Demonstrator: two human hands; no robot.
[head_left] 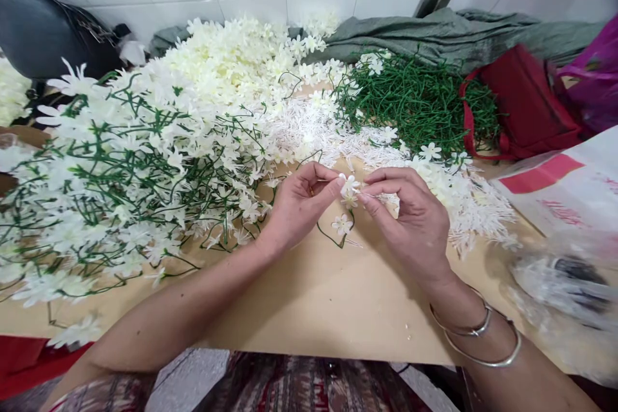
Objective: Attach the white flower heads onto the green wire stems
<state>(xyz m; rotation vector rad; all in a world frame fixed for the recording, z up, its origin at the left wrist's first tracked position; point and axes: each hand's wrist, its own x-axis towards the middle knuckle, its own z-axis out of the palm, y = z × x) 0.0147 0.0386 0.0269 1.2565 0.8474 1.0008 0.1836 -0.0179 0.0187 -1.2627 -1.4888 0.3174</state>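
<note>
Patterned clothing [299, 383] is nearest; the left hand [300, 205] pinches a white flower [348, 185], the right hand [416, 222] strands [375, 196] beside it.

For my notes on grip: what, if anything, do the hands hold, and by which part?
Left hand: a flower, by its petals. Right hand: apparently thin white strands, near the flower; the exact spot is hidden.

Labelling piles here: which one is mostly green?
The green stem pile beside the red bag; the others are mostly white.
</note>
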